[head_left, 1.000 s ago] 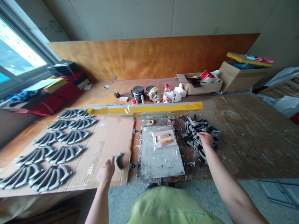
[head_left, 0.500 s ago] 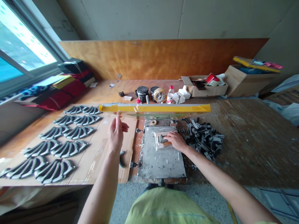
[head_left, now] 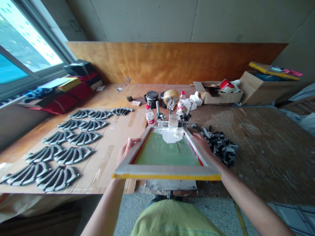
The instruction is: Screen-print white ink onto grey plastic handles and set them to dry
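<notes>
A silk-screen frame (head_left: pixel 167 169) with a grey rim and a yellow-taped front edge lies tilted over the metal base plate (head_left: pixel 171 185). White ink (head_left: pixel 172 135) is pooled at the far end of its green mesh (head_left: pixel 164 150), below a pale squeegee-like block (head_left: pixel 173 121). My left hand (head_left: pixel 127 149) grips the left rail, partly hidden behind it. At the right rail is my right hand (head_left: pixel 203 143), closed against the side with most fingertips out of sight. The small grey part on the plate is covered by the screen.
Fan-shaped groups of curved grey parts (head_left: pixel 73 154) lie in rows on cardboard (head_left: pixel 103 177) to the left. A pile of loose dark parts (head_left: pixel 223 147) sits right of the frame. Behind stand a red-capped bottle (head_left: pixel 150 116), black tubs (head_left: pixel 152 98), tape (head_left: pixel 170 97) and cardboard boxes (head_left: pixel 221 97).
The screen frame has swung down from its raised position over the plate. My right hand has left the grey part for the right rail; my left hand has come to the left rail.
</notes>
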{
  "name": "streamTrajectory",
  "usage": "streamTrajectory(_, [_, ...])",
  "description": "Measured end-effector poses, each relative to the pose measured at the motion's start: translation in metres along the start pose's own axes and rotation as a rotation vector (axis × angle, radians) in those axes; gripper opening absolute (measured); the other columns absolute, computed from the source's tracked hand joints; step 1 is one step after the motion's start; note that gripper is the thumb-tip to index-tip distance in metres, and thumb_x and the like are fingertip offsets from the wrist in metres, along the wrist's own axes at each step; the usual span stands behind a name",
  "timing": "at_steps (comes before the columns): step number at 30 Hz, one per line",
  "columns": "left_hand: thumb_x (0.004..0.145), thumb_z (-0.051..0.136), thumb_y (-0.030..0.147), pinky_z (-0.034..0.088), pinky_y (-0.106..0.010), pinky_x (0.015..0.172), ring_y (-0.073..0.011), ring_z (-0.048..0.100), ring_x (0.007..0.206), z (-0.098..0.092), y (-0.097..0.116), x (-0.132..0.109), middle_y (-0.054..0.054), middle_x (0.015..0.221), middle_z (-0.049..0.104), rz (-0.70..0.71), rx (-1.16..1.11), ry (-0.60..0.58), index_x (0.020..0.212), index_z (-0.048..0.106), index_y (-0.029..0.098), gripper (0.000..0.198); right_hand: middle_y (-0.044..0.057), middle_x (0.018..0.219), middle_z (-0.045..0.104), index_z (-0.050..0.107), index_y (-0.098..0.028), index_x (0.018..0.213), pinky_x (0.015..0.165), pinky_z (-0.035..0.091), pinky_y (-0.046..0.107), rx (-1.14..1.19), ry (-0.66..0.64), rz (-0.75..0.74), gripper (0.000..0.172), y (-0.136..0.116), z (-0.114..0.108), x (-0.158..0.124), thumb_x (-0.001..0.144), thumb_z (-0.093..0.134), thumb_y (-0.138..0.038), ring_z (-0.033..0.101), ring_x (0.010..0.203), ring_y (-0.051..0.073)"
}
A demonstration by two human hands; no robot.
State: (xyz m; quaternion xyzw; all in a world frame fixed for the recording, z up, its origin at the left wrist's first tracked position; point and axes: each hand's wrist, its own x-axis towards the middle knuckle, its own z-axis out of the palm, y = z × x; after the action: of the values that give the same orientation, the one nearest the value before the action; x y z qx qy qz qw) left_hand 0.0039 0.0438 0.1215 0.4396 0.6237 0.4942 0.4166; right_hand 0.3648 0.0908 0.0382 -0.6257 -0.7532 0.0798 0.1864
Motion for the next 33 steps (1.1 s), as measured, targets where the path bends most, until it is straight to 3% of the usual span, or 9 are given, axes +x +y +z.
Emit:
streamTrajectory(3, [0.072,0.063,0.068,0.048,-0.026,0.058,-0.0182,0.063,0.068,-0.009,-0.041,-0.019,-0.001,0.078,0.068,-0.208,0.0,-0.188,0.116,0.066,0.018,0.066,0.013,0.135,0.053,0.05,-0.02,0.138,0.106,0.042,0.044,0.05,0.155,-0.07,0.045,-0.011,-0.018,0.033,0.094,0.044,-0.022,0.051,0.123,0.027])
streamTrajectory(5, [0.071,0.066,0.066,0.047,-0.025,0.057,-0.0174,0.062,0.065,-0.007,-0.073,-0.026,0.0,0.075,0.067,-0.253,0.004,-0.211,0.135,0.054,0.02,0.08,0.014,0.141,0.047,0.047,-0.018,0.139,0.105,0.042,0.042,0.046,0.16,-0.173,0.05,-0.033,-0.018,0.056,0.089,0.056,-0.022,0.047,0.126,0.027])
streamTrajectory(7, [0.072,0.065,0.065,0.045,-0.024,0.056,-0.0154,0.059,0.062,-0.002,-0.1,-0.028,0.002,0.072,0.065,-0.244,0.045,-0.181,0.143,0.045,0.021,0.086,0.015,0.135,0.051,0.051,-0.017,0.133,0.1,0.045,0.038,-0.02,0.053,-0.223,0.049,-0.056,-0.011,0.074,0.084,0.062,-0.017,0.05,0.122,0.027])
streamTrajectory(11, [0.076,0.063,0.062,0.046,-0.023,0.059,-0.0149,0.059,0.066,0.007,-0.129,-0.027,0.001,0.075,0.066,-0.238,0.052,-0.158,0.144,0.044,0.02,0.083,0.009,0.101,0.067,0.062,-0.018,0.106,0.083,0.047,0.029,-0.174,-0.195,-0.179,0.022,-0.078,0.01,0.09,0.084,0.061,-0.014,0.061,0.096,0.022])
streamTrajectory(14, [0.075,0.065,0.061,0.047,-0.024,0.061,-0.0156,0.06,0.067,0.009,-0.132,-0.026,-0.001,0.079,0.067,-0.272,-0.015,-0.174,0.143,0.045,0.018,0.083,0.009,0.094,0.069,0.064,-0.018,0.093,0.08,0.046,0.029,-0.211,-0.22,-0.198,0.011,-0.077,0.02,0.081,0.084,0.06,-0.015,0.061,0.092,0.023])
streamTrajectory(17, [0.073,0.066,0.062,0.047,-0.024,0.059,-0.0162,0.06,0.066,0.008,-0.132,-0.026,-0.001,0.078,0.067,-0.3,-0.05,-0.175,0.139,0.05,0.018,0.081,0.008,0.09,0.068,0.065,-0.017,0.087,0.077,0.045,0.03,-0.181,-0.227,-0.355,0.017,-0.072,0.021,0.057,0.081,0.054,-0.006,0.06,0.091,0.022])
streamTrajectory(22, [0.068,0.069,0.064,0.049,-0.026,0.062,-0.0184,0.063,0.071,0.009,-0.128,-0.027,-0.002,0.078,0.068,-0.317,-0.047,-0.148,0.131,0.058,0.016,0.079,0.006,0.087,0.067,0.066,-0.018,0.086,0.073,0.044,0.028,-0.081,-0.327,-0.608,0.031,-0.062,0.001,0.02,0.071,0.05,0.004,0.058,0.088,0.02])
streamTrajectory(26, [0.069,0.069,0.064,0.049,-0.027,0.061,-0.0191,0.064,0.07,0.01,-0.126,-0.028,-0.004,0.08,0.069,-0.321,-0.043,-0.131,0.127,0.059,0.014,0.078,0.003,0.082,0.066,0.065,-0.02,0.08,0.073,0.043,0.027,-0.037,-0.403,-0.662,0.028,-0.059,-0.01,0.028,0.07,0.053,0.003,0.059,0.085,0.019])
streamTrajectory(33, [0.071,0.068,0.063,0.047,-0.025,0.057,-0.0169,0.062,0.066,0.008,-0.127,-0.028,-0.003,0.077,0.069,-0.301,-0.01,-0.116,0.126,0.06,0.015,0.073,0.009,0.097,0.068,0.068,-0.016,0.098,0.082,0.046,0.031,-0.009,-0.152,-0.58,0.036,-0.06,0.021,0.011,0.077,0.047,0.004,0.057,0.095,0.022])
